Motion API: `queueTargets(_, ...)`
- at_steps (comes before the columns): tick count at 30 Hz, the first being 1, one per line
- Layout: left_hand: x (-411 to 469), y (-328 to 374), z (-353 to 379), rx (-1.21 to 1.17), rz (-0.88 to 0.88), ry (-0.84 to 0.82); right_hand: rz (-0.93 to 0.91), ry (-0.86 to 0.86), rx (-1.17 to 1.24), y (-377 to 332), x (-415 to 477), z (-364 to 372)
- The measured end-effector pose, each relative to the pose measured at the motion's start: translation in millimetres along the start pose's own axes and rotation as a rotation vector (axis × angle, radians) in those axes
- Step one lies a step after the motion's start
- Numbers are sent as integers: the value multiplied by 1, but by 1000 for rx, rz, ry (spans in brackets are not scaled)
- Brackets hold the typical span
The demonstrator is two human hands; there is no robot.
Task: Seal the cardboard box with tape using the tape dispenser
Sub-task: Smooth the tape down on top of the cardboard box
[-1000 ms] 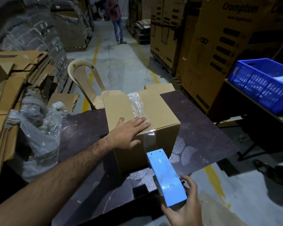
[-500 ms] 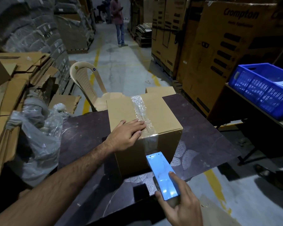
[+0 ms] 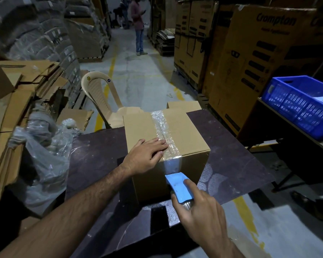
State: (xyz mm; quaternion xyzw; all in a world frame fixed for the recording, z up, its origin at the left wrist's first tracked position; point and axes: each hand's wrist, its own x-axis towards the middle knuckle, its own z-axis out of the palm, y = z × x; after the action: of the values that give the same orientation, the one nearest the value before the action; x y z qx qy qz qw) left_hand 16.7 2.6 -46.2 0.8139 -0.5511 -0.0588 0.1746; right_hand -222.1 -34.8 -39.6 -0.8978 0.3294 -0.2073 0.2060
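The box (image 3: 186,133) sits on the surface (image 3: 241,161), 1 strip of tape (image 3: 161,125) running along its top seam and over the near edge. The left hand (image 3: 145,157) lies flat, fingers pressing the tape. The right hand (image 3: 199,211) grips the dispenser (image 3: 179,187), which has moved up from off the box a second ago to its front face. The strip is probably ready to be cut.
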Motion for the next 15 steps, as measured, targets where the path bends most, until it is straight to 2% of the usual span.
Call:
queueTargets(10, 0, -1, 3, -26, -9, 21, 104, -37, 10, -20, 24, -5)
queueTargets(15, 0, -3, 5, -33, -18, 26, 278, -184, 101, -2, 27, 0)
